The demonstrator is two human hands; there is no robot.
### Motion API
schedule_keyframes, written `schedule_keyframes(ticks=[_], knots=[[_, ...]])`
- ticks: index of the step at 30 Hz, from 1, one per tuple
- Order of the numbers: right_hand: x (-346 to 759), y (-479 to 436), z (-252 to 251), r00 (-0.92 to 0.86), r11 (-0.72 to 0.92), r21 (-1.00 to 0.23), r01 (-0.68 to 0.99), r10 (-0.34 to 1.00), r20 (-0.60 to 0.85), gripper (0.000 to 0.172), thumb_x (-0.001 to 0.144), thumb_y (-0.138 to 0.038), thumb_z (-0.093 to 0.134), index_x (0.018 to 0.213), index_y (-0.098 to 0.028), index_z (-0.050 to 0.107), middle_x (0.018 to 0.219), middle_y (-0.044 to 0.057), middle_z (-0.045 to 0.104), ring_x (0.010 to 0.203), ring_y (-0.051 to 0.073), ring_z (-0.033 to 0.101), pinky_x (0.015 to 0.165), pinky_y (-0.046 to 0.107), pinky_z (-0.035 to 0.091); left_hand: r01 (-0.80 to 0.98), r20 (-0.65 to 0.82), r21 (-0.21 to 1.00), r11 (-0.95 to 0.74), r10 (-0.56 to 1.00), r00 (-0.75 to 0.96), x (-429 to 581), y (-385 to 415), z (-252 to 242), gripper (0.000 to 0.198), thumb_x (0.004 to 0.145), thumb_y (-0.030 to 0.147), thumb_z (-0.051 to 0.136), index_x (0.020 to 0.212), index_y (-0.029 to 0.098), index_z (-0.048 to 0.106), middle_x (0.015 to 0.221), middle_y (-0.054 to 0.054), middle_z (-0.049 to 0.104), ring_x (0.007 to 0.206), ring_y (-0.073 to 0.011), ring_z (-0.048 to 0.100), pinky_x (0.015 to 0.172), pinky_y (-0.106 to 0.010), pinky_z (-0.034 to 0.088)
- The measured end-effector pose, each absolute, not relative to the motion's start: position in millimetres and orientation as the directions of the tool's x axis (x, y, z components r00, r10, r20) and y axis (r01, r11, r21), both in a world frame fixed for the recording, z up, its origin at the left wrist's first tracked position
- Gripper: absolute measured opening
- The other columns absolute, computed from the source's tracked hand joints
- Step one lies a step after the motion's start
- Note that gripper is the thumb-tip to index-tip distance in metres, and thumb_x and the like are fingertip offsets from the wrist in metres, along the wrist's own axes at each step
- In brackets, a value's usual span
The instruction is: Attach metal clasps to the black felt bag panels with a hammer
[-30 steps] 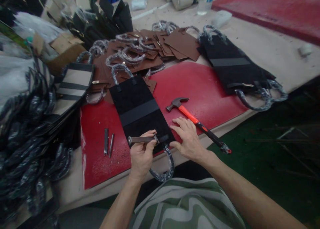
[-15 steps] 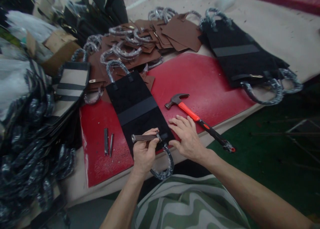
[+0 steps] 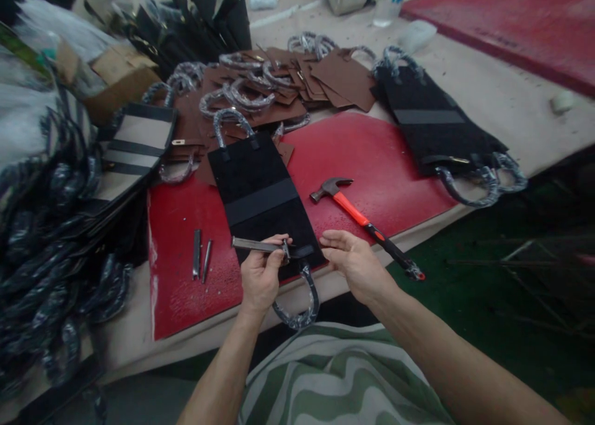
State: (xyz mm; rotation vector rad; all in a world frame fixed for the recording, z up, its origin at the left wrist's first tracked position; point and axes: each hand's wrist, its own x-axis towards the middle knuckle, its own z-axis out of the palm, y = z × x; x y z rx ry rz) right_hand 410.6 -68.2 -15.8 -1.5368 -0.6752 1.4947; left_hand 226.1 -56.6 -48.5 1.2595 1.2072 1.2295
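My left hand [image 3: 263,273] is closed around a metal punch [image 3: 253,244], a bar with a wider cross-shaped end pointing right. It hovers over the lower part of a black bag panel [image 3: 263,200], which has a grey-black band across its middle. Plastic-wrapped handles sit at both ends of the panel, and the near handle [image 3: 317,298] hangs over the table edge. By the panel's lower right corner is my right hand [image 3: 357,261], fingers stretched out and apart from the thumb, with nothing seen in it. Beyond that hand lies a claw hammer [image 3: 356,211] with an orange and black grip.
Two thin metal tools [image 3: 197,254] rest on the red board [image 3: 372,158] at left. Brown panels [image 3: 344,78] with wrapped handles are heaped behind. More black bag panels [image 3: 430,118] lie at right, and a large pile of wrapped handles [image 3: 60,227] fills the left side.
My left hand has tilted the punch and shifted slightly left and up. My right hand has lifted from flat on the board, its fingers now turned more sideways. The camera view has shifted too.
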Motion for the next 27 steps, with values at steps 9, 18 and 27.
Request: schedule_keyframes(ticks=[9,18,27], knots=[[401,-62,-10,-0.098,-0.536,-0.836,-0.117,0.844,-0.527,0.014,0.056,-0.018,0.065,0.07,-0.016,0.061,0.055,-0.005,0.054,0.045,0.006,0.036,0.044,0.023,0.021,-0.056,0.025,0.998,-0.025,1.0,0.008,224,-56,-48,0.024,0.089,0.037,0.065,0.102,0.016,0.067,0.116,-0.013,0.07,0.101,-0.0248,0.071,0.073,-0.031,0.061],[400,-64,-20,-0.083,-0.55,-0.823,-0.141,0.835,-0.544,0.021,0.058,-0.018,0.065,0.079,-0.017,0.064,0.054,-0.008,0.051,0.04,0.006,0.037,0.04,0.021,0.025,-0.075,0.029,0.997,-0.028,0.999,0.015,221,-56,-51,0.023,0.09,0.035,0.063,0.103,0.017,0.068,0.118,-0.013,0.07,0.105,-0.0261,0.07,0.07,-0.03,0.062],[390,-60,-24,-0.126,-0.565,-0.779,-0.271,0.824,-0.553,0.028,0.064,-0.036,0.076,0.072,-0.016,0.057,0.049,-0.009,0.044,0.036,0.003,0.028,0.04,0.021,0.016,-0.129,-0.006,0.992,0.007,1.0,0.011,221,-56,-47,0.021,0.09,0.034,0.065,0.103,0.018,0.068,0.118,-0.012,0.07,0.105,-0.0258,0.07,0.069,-0.029,0.062]])
